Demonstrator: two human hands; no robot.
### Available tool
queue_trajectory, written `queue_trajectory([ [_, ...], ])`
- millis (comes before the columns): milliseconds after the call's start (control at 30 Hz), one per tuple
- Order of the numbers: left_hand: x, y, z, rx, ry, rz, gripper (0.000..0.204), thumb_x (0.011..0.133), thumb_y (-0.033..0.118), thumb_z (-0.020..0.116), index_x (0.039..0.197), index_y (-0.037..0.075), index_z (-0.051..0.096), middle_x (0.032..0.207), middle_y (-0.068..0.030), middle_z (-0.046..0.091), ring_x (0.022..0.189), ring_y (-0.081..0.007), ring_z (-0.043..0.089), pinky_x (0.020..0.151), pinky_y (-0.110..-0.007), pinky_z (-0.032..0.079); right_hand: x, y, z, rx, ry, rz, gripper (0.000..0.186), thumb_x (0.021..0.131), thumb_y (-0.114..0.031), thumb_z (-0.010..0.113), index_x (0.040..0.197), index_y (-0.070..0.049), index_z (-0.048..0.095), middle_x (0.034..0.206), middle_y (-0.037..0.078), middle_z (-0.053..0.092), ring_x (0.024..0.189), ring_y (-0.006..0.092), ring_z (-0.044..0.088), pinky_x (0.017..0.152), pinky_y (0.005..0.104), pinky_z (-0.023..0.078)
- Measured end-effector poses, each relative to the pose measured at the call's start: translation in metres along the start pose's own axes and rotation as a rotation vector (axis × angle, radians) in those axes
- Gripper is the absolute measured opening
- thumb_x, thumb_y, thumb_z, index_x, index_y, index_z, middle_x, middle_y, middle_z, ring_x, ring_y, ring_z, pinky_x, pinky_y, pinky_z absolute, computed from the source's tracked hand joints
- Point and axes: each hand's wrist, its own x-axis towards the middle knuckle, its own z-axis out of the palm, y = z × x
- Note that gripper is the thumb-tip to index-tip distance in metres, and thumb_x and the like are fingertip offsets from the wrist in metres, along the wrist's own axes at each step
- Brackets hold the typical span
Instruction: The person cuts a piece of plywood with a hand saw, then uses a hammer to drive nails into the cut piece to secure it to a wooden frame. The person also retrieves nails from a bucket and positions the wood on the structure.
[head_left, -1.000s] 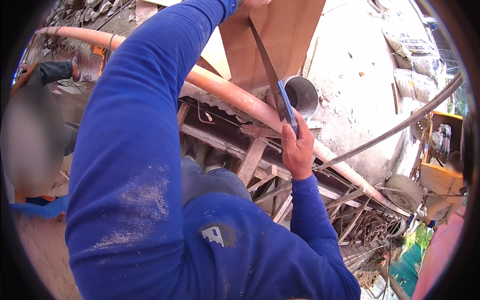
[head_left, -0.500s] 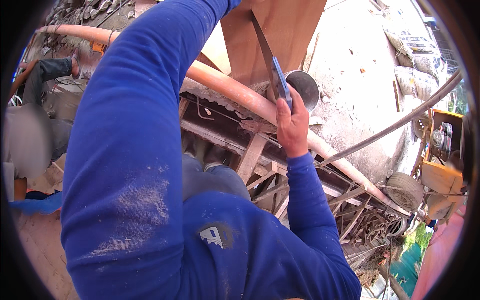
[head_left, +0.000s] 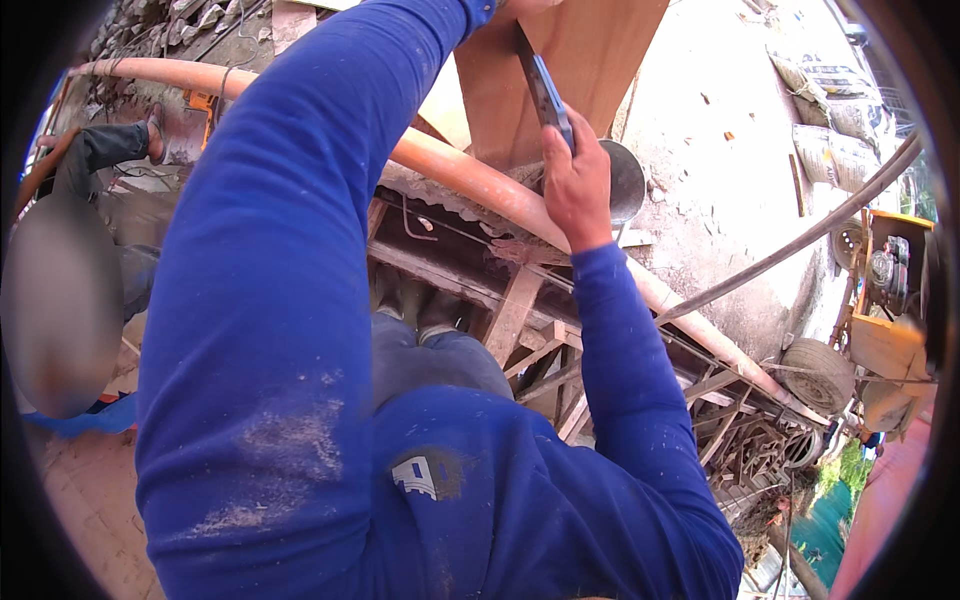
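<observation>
My right hand [head_left: 578, 185] grips the handle of a handsaw [head_left: 548, 90], whose blade points up into a brown plywood board [head_left: 600, 60]. My left hand [head_left: 525, 5] is at the board at the top edge, mostly out of frame; its fingers are hidden. A metal bucket [head_left: 625, 185] stands beside and behind my right hand, partly covered by it. An orange pipe [head_left: 475, 180] runs diagonally below the board, over timber framing [head_left: 515, 310]. My boots [head_left: 440, 312] show down among the framing.
Another person [head_left: 95, 160] is at the left, near an orange power tool [head_left: 200, 108] and rubble [head_left: 190, 30]. Filled sacks [head_left: 830, 155] lie at the right, with an orange machine [head_left: 885, 300], a tire [head_left: 815, 375] and a long dark hose [head_left: 770, 260].
My right hand and the saw have moved up along the board, and more of the blade now lies hidden at the board. The other person at the left has shifted slightly.
</observation>
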Motion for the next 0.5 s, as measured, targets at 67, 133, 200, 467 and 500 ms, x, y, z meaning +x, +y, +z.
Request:
queue_trajectory([
  [67,0.003,-0.011,0.001,-0.019,0.030,0.024,0.038,0.100,0.031,0.063,0.122,0.002,0.074,0.124,-0.0252,0.074,0.122,-0.0389,0.069,0.106,-0.046,0.052,-0.063,-0.003,-0.038,0.012,-0.087,0.171,0.040,0.105,-0.021,0.064,0.139,0.000,0.063,0.092,0.014,0.070,0.079,0.0208,0.063,0.078,0.0364,0.053],
  [133,0.020,-0.054,0.014,-0.056,-0.024,0.023,0.038,0.100,0.030,0.062,0.123,0.003,0.074,0.122,-0.0253,0.074,0.120,-0.0391,0.070,0.104,-0.047,0.053,-0.133,-0.024,-0.084,-0.024,-0.165,0.288,0.043,0.107,-0.022,0.062,0.143,0.001,0.061,0.096,0.012,0.070,0.085,0.0168,0.062,0.082,0.0350,0.052],
  [200,0.024,-0.066,0.009,-0.012,-0.025,-0.010,0.037,0.100,0.030,0.062,0.123,0.003,0.074,0.119,-0.0253,0.075,0.118,-0.0393,0.070,0.102,-0.047,0.054,-0.148,-0.024,-0.095,0.000,-0.178,0.291,0.043,0.108,-0.022,0.061,0.144,0.002,0.061,0.103,0.013,0.073,0.091,0.0165,0.064,0.087,0.0342,0.052],
  [467,0.005,0.005,0.003,0.044,0.032,0.006,0.038,0.100,0.031,0.062,0.125,0.004,0.073,0.123,-0.0236,0.074,0.118,-0.0408,0.070,0.104,-0.048,0.054,0.073,0.007,0.027,-0.017,-0.024,-0.023,0.033,0.104,-0.020,0.064,0.129,0.000,0.067,0.082,0.019,0.066,0.070,0.0304,0.061,0.072,0.0407,0.052],
  [500,0.000,0.003,0.004,0.033,0.009,-0.016,0.039,0.100,0.032,0.062,0.125,0.004,0.073,0.124,-0.0238,0.074,0.119,-0.0405,0.070,0.104,-0.048,0.053,0.061,0.010,0.027,-0.017,-0.008,-0.043,0.033,0.104,-0.020,0.064,0.130,0.000,0.067,0.082,0.019,0.067,0.070,0.0298,0.063,0.072,0.0409,0.052],
])
